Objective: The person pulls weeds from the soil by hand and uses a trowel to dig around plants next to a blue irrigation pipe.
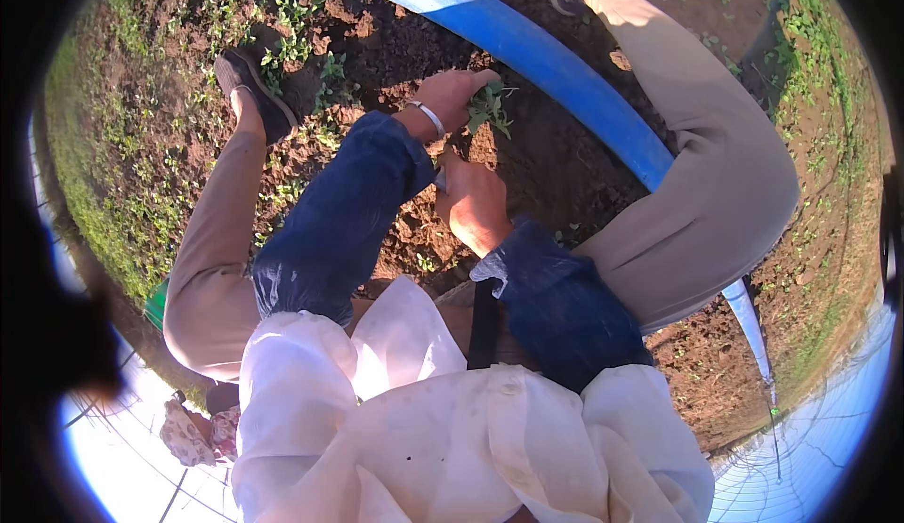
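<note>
My left hand [448,99], with a silver bangle at the wrist, is closed beside a small bunch of green leafy plants [490,109], which it appears to grip by the stems. Just nearer to me, my right hand [473,201] is closed in a fist over the soil. A small greyish edge [440,180] shows beside its fingers; the rest of that item is hidden, so I cannot tell its kind. Both forearms wear dark blue sleeves. Reddish-brown, clumpy soil [556,160] lies under the hands.
A thick blue hose [527,48] curves past the hands on the far and right side. My bent legs spread to both sides, with a dark shoe [254,95] at the left. Low green plants [292,43] grow at the far left. Another person's patterned clothing [188,434] shows at lower left.
</note>
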### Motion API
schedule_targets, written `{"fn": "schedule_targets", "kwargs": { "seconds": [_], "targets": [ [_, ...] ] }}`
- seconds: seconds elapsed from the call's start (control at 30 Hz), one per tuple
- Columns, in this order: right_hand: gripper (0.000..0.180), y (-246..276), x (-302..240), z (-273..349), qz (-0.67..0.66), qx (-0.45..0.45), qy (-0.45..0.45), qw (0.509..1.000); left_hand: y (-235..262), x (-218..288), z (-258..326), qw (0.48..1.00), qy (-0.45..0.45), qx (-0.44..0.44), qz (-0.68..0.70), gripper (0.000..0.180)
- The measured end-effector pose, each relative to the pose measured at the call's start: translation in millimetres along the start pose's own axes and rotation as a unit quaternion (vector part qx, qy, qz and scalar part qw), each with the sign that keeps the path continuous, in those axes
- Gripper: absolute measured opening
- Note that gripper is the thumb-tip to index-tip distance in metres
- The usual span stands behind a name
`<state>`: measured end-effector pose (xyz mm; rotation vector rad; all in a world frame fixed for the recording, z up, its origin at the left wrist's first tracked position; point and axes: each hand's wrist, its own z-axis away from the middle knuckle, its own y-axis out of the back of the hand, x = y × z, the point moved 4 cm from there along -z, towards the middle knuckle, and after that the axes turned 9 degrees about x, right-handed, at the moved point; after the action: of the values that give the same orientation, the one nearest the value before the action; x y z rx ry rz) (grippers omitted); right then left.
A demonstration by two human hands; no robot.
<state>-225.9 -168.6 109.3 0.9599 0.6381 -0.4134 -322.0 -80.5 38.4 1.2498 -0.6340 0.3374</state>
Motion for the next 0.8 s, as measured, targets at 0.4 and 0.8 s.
{"fn": "schedule_targets", "kwargs": {
  "seconds": [0.4, 0.8],
  "targets": [
    [0.022, 3, 1, -4, -0.003, -0.002, 0.009, 1.0, 13, -82, 28, 0.858, 0.278, 0.151, 0.406, 0.027],
    [0.02, 75, -18, -6, 0.167, -0.005, 0.093, 0.982, 55, -134, 110, 0.816, 0.449, 0.247, 0.268, 0.032]
  ]
}}
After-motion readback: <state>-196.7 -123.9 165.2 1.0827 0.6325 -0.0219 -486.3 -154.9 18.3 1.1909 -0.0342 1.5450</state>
